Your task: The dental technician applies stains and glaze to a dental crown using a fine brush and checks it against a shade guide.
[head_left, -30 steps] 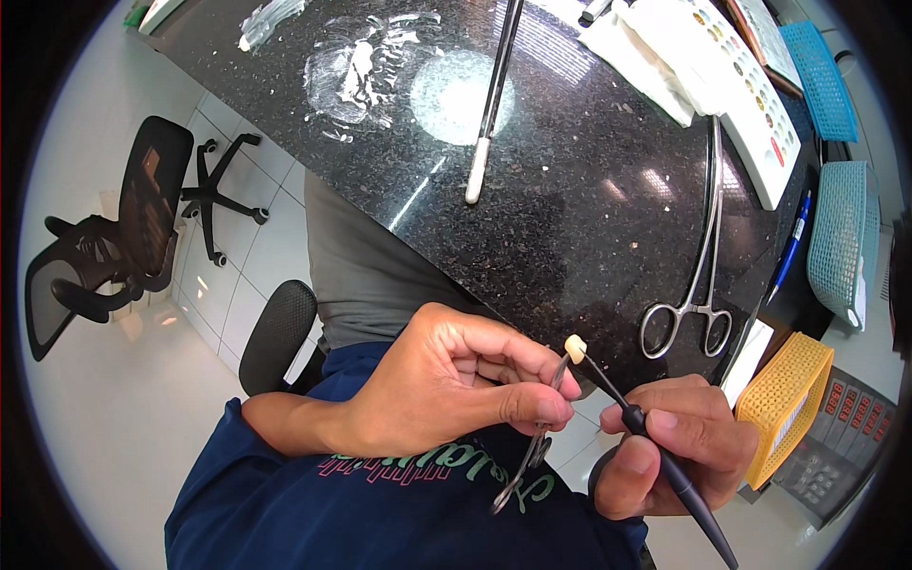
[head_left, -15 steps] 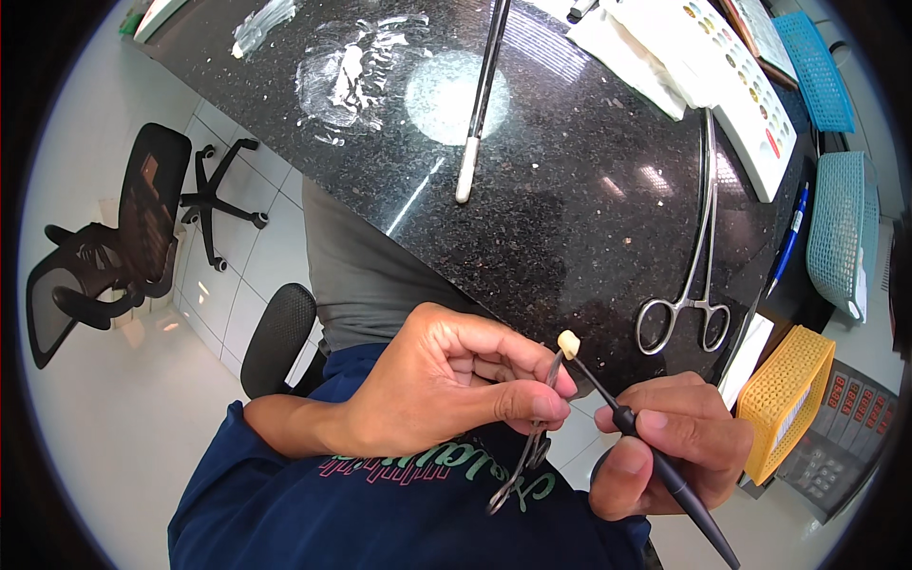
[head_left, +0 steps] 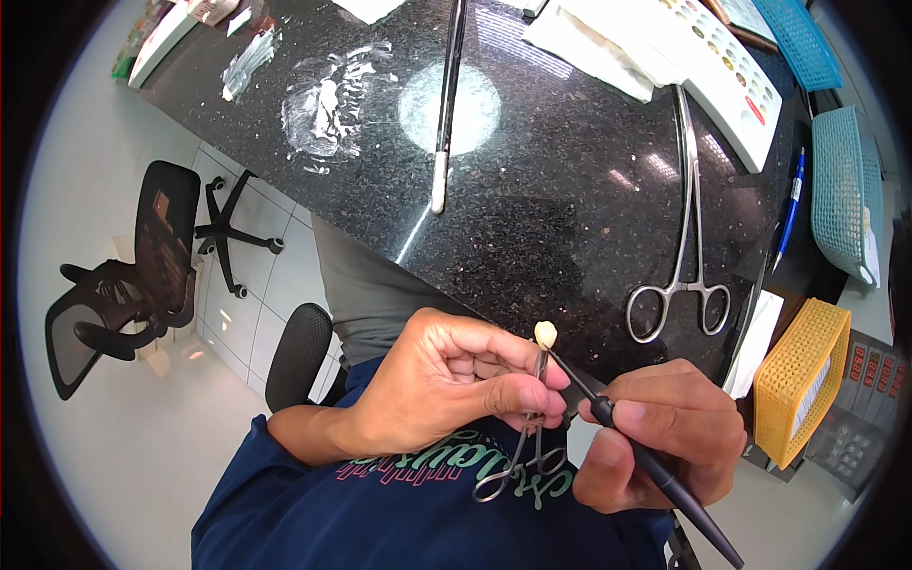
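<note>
My left hand (head_left: 465,380) pinches a small hemostat (head_left: 521,456) between thumb and fingers, its ring handles hanging down toward my shirt. At the hemostat's tip sits a cream-coloured dental crown (head_left: 545,334), shaped like a tooth. In my right hand (head_left: 665,427) is a slim black-handled brush (head_left: 655,465), held like a pen. Its fine dark tip touches or nearly touches the lower edge of the crown; exactly where is too small to tell. Both hands are close together in front of my body, at the table's near edge.
On the black speckled table (head_left: 551,247) lie a larger hemostat (head_left: 684,228), a dark rod with a white tip (head_left: 441,171), white smears (head_left: 328,109), tissue (head_left: 598,47) and a white palette (head_left: 736,85). Blue baskets (head_left: 841,190) and a yellow basket (head_left: 803,380) stand right. An office chair (head_left: 142,275) is left.
The crown and hemostat have turned, so the crown now stands more upright and a broader face shows. Both hands have shifted slightly left, and the whole view has moved a little.
</note>
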The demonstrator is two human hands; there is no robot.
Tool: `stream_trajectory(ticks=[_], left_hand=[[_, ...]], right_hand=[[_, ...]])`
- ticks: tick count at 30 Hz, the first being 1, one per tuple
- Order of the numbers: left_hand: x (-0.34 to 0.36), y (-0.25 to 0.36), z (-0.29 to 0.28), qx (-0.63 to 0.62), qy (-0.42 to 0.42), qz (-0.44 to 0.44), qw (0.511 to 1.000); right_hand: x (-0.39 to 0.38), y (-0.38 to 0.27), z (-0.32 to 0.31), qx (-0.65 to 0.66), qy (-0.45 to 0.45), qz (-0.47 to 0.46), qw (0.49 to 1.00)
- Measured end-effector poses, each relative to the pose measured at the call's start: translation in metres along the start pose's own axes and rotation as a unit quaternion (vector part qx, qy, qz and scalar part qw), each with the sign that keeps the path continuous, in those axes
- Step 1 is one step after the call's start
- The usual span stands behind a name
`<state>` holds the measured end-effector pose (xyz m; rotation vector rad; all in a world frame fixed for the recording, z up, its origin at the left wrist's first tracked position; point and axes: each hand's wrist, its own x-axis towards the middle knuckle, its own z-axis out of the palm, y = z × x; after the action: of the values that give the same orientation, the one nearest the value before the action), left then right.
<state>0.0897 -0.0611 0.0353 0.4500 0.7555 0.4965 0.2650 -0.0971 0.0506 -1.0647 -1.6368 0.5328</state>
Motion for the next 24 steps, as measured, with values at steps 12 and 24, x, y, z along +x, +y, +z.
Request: stream_trajectory(ticks=[12,24], left_hand=[[-0.0002,-0.0009,-0.0008,-0.012,0.003,-0.005,1.000],[0.0001,-0.0009,-0.0005,0.002,0.000,0.001,1.000]], right_hand=[[-0.0014,0.0017,-0.0008,0.038,-0.012,-0.009,0.999],[0.0001,0.0010,-0.0015,-0.004,-0.017,0.000,1.000]])
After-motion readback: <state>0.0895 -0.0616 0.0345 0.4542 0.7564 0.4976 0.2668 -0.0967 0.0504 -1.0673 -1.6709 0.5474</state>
